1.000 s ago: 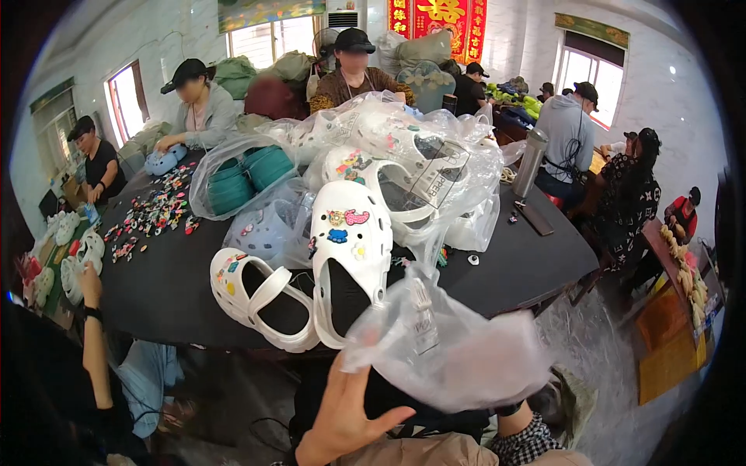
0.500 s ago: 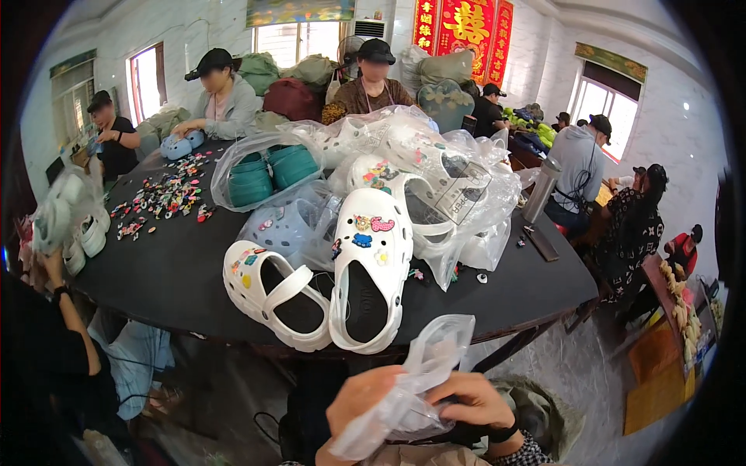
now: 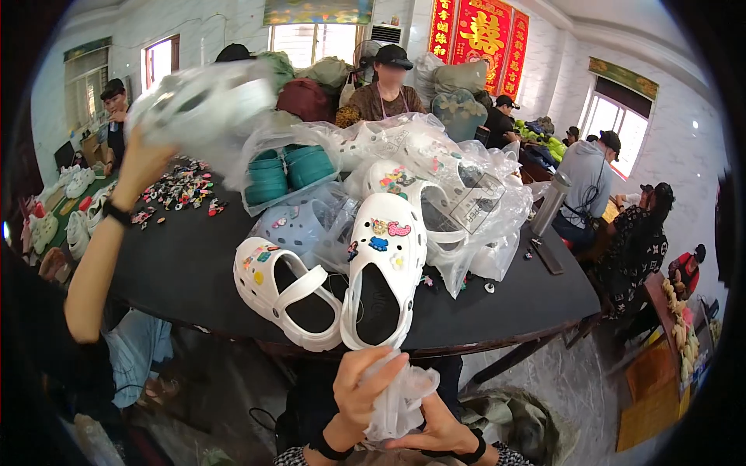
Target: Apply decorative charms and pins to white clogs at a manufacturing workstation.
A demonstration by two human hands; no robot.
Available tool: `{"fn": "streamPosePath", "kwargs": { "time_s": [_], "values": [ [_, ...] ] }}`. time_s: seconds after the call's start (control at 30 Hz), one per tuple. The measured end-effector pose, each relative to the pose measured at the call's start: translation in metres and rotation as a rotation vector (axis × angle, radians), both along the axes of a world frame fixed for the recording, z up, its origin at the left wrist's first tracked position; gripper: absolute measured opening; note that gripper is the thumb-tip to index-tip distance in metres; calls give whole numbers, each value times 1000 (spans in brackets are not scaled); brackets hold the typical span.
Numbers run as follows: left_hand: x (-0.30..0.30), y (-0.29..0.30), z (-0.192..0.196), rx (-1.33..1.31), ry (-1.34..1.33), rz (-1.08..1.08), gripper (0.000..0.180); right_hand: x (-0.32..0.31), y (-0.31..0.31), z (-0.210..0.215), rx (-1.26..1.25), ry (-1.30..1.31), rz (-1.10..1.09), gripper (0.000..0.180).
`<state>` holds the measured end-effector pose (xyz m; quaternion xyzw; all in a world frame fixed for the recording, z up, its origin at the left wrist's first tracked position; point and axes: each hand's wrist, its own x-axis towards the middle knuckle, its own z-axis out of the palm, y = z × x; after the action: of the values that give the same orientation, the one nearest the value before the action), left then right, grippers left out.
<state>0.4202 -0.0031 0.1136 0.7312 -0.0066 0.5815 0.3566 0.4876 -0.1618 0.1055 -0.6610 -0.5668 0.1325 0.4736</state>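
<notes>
Close to my body, below the table's near edge, a clear plastic bag is bunched between my hands. My left hand has its fingers closed on the bag's left side. From the right, my right hand grips the bag's lower part, thumb turned inward. Just beyond, a pair of white clogs with colourful charms lies at the table edge: the left clog tilts outward with its strap across the opening, and the right clog points away from me.
Behind the clogs are bagged teal clogs, a bagged blue clog and a heap of bagged white clogs. Loose charms are scattered left. A co-worker's arm lifts bagged clogs. A phone and metal flask sit right.
My hands have moved slightly left, and the plastic bag is more bunched up between them. The co-worker at left has swung bagged clogs up and over the table. My view has shifted slightly.
</notes>
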Motion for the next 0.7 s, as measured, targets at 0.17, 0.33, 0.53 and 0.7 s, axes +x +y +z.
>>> {"fn": "streamPosePath", "kwargs": {
  "time_s": [0.17,0.33,0.53,0.7],
  "values": [
    [-11,-5,6,55,149,-135,57,10,6,-2,343,254,-105,43],
    [-19,12,20,75,212,-321,66,37,16,31,421,161,-215,26],
    [-19,81,37,199,166,286,60,54,37,70,509,79,-253,15],
    [-3,146,36,277,414,497,50,54,62,122,353,-171,16,34]
  ]
}}
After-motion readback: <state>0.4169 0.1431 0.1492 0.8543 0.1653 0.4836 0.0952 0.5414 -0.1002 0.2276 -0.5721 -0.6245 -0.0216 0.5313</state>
